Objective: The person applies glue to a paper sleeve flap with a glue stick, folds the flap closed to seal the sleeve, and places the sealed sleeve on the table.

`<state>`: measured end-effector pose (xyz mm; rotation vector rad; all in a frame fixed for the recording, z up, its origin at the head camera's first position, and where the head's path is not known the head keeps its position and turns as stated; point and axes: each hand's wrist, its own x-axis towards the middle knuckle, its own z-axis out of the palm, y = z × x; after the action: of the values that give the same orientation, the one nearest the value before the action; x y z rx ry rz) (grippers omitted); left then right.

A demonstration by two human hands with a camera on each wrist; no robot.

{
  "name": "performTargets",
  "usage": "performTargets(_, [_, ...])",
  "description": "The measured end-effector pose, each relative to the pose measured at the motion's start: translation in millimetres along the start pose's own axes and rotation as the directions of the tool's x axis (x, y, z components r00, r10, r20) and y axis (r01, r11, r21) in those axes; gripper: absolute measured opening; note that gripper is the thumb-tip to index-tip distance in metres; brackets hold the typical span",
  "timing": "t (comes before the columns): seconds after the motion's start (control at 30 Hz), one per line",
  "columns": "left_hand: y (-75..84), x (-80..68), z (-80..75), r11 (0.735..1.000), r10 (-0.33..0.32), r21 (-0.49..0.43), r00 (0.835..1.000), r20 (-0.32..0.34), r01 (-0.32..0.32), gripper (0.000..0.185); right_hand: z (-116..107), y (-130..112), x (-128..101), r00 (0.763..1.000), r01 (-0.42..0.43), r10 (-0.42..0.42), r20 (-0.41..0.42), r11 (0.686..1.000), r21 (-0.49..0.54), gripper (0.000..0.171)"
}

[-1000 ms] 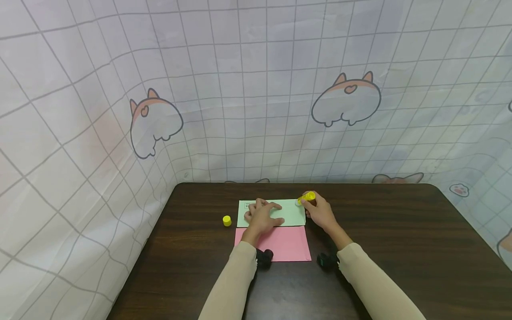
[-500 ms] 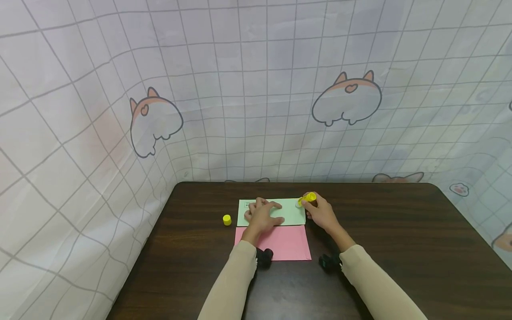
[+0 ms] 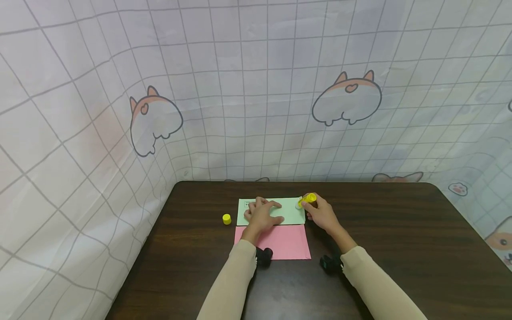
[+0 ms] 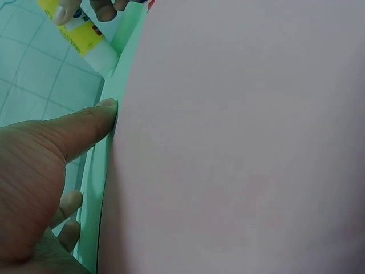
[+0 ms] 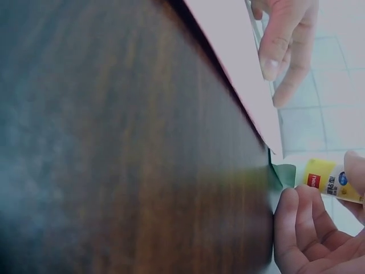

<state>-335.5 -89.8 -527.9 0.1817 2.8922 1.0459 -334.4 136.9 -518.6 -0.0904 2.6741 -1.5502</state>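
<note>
My left hand (image 3: 264, 216) rests with spread fingers on a pale green paper (image 3: 291, 214), which has a small printed box at its upper left. In the left wrist view its thumb presses near the green edge. My right hand (image 3: 322, 215) grips a yellow glue stick (image 3: 309, 198) between thumb and fingers. The stick's white end meets the right end of the green paper; the right wrist view shows a red and blue label on its barrel (image 5: 326, 178). Directly below the green paper lies a pink envelope-like sheet (image 3: 286, 244), partly hidden by the left forearm.
A yellow cap (image 3: 226, 219) stands on the dark wooden table (image 3: 384, 231), left of the green paper. Black wrist cameras sit under both wrists. A white grid-patterned curtain (image 3: 256, 111) hangs behind and beside the table.
The right hand has shifted the glue stick slightly toward the person along the green paper's right end. The left hand stays in place on the paper.
</note>
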Motion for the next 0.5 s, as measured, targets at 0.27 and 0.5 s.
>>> performTargets(0.27, [-0.2,0.8,0.7,1.0,0.0,0.001,1.0,0.0,0.0,0.039,-0.2,-1.0,-5.3,1.0,0.012,-0.012,0.005,1.0,0.004,0.04])
performTargets(0.5, [0.1,0.1,0.2,1.0,0.001,-0.008,1.0,0.0,-0.001,0.04,-0.1,0.9,-7.4,1.0,0.002,-0.002,0.006,1.0,0.005,0.041])
